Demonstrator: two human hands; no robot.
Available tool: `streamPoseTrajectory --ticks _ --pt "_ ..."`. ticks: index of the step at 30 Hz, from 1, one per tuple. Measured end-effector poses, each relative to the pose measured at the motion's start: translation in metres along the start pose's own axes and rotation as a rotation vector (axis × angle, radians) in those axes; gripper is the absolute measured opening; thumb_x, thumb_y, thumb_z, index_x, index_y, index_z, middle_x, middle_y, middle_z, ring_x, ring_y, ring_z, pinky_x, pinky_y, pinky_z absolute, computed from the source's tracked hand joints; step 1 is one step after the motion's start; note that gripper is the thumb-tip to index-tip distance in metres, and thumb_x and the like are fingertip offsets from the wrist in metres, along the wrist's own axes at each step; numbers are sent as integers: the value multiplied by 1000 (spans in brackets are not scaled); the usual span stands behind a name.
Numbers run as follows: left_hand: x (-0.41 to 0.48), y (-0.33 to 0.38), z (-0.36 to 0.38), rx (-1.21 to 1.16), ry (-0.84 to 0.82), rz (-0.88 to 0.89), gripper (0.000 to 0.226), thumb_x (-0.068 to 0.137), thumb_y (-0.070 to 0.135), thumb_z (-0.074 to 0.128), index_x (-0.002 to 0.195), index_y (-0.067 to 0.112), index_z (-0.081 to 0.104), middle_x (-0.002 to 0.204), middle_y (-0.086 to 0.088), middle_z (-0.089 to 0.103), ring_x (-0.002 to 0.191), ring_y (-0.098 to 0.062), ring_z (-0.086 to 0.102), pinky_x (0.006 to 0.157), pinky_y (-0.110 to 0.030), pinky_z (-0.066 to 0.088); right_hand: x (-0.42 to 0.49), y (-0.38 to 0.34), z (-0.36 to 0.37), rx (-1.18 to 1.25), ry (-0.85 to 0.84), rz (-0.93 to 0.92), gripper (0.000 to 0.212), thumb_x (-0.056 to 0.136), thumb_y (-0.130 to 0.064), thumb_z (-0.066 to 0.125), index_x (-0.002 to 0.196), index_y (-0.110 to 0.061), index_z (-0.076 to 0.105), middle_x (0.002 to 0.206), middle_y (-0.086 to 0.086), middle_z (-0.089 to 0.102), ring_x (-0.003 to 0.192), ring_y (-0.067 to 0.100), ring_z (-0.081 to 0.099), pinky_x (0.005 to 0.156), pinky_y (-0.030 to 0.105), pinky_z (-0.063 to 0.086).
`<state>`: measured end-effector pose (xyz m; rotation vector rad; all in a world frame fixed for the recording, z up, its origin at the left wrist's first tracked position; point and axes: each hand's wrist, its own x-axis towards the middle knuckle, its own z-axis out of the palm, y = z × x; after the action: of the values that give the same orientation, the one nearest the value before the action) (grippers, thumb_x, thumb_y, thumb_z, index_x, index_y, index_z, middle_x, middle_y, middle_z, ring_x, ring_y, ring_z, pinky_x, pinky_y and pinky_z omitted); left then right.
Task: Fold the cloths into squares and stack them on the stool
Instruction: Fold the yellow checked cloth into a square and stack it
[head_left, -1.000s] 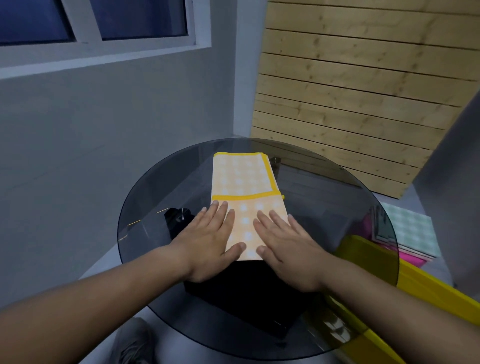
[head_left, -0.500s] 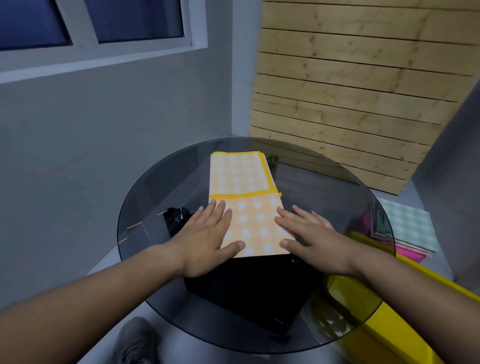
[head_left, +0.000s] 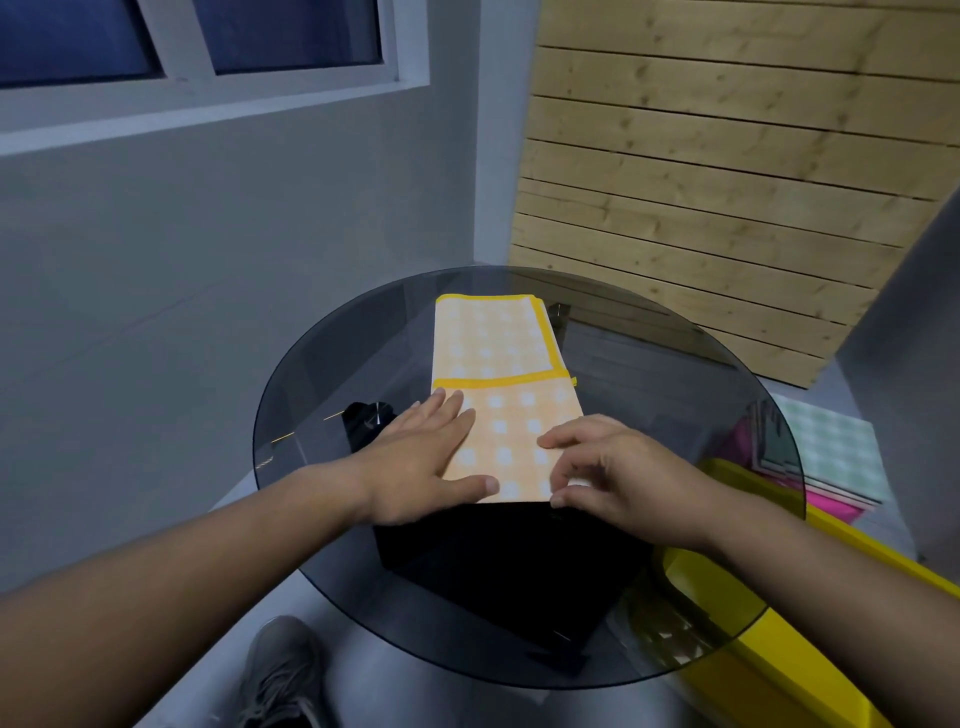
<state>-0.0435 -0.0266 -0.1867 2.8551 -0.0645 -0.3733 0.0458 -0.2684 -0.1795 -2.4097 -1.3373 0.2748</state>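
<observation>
One round smoked-glass table (head_left: 675, 395). One orange checked cloth with a yellow border (head_left: 498, 358). Two bare hands: a left hand (head_left: 415, 462) and a right hand (head_left: 623, 467). One yellow plastic bin (head_left: 779, 649), one stack of folded cloths (head_left: 831, 447), one grey shoe (head_left: 283, 670).

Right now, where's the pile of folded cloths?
Head view, far right: the pile, green-checked on top, lies just past the glass table's rim, behind the yellow bin.

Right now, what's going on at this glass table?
A person is folding an orange checked cloth on the round glass table. The left hand lies flat on its near left side, while the right hand pinches its near right corner. The cloth is a long rectangle, not yet a square.
</observation>
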Motion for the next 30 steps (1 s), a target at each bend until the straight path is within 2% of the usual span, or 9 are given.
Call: streamPoseTrajectory --ticks 6,9,13,16,19,21,26,29,30 --pt "-1 2 -4 -47 5 5 88 94 67 41 159 19 5 166 -4 -15 151 -18 -19 122 -35 -5 -2 -1 4 -237 -10 -147 12 98 -36 44 93 -31 54 140 -8 50 126 8 42 99 24 43" --pt "-4 3 -9 -117 -7 7 83 94 65 41 159 25 10 166 0 -12 151 -15 -18 120 -30 -5 -4 0 5 -183 18 -146 19 96 -39 37 93 -27 51 138 -8 51 125 7 43 98 23 43" --pt "-4 -2 -17 -330 -13 -13 79 89 69 46 156 35 22 166 11 0 150 -4 -12 119 -28 -2 -5 -2 0 -32 71 -89 10 98 -35 41 93 -30 48 136 -12 51 121 4 49 95 31 47" --pt "-7 -6 -24 -511 11 14 71 87 66 53 150 39 36 156 24 24 150 -1 4 115 -24 11 -3 -6 -7 73 100 -64 9 94 -42 36 89 -37 42 132 -14 54 114 1 54 91 35 50" --pt "-8 -14 -27 -633 41 20 72 75 72 64 140 45 49 147 23 44 140 -1 37 108 -20 29 0 -12 -13 140 132 -35 11 93 -43 38 88 -36 44 127 -13 58 113 -3 54 91 35 50" --pt "-9 -17 -28 -669 77 28 70 67 75 71 131 50 56 138 25 53 132 2 45 110 -24 33 1 -15 -19 179 155 -13 11 97 -36 43 87 -35 45 123 -14 61 112 -3 56 88 32 50" --pt "-14 -13 -32 -784 243 150 26 89 32 72 115 24 72 112 10 73 111 -6 65 101 -29 46 5 -22 -34 311 263 13 16 98 -29 50 85 -37 54 109 -17 69 99 0 63 78 26 49" --pt "-15 -8 -38 -916 315 169 21 94 13 65 113 13 73 109 4 76 106 -8 69 93 -20 49 11 -25 -41 459 378 23 9 94 -24 62 87 -26 68 97 -5 75 89 12 67 76 32 53" --pt "-16 -6 -41 -959 325 175 22 94 9 63 115 11 73 110 5 76 106 -7 68 92 -18 49 11 -24 -43 519 406 32 6 91 -27 67 88 -25 71 93 -6 75 85 10 67 73 26 52"
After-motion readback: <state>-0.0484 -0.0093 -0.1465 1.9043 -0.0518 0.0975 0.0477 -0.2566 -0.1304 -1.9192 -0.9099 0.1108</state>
